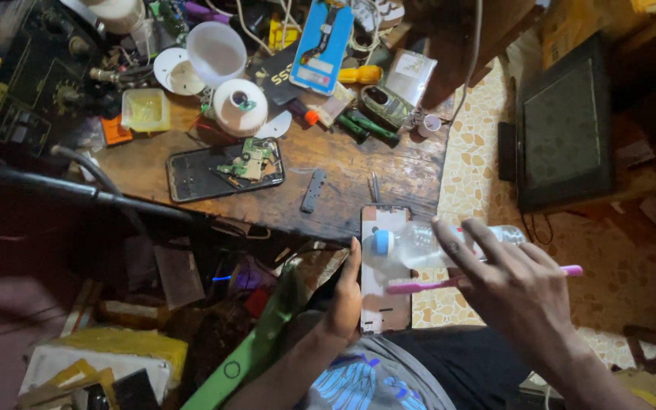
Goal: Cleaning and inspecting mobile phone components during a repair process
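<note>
Phone held over lap, bottle and brush above it.
Left hand grips phone's left edge, thumb up along side, phone just off the bench edge. Right hand pinches clear bottle with blue cap plus pink toothbrush, fingers spread, bottle tilted over phone's top. Second opened phone lies on bench among screwdrivers, well apart.

One head-worn view, looking steeply down, close over the lap and both hands. Wooden workbench fills upper frame; tiled floor runs along the right.
</note>
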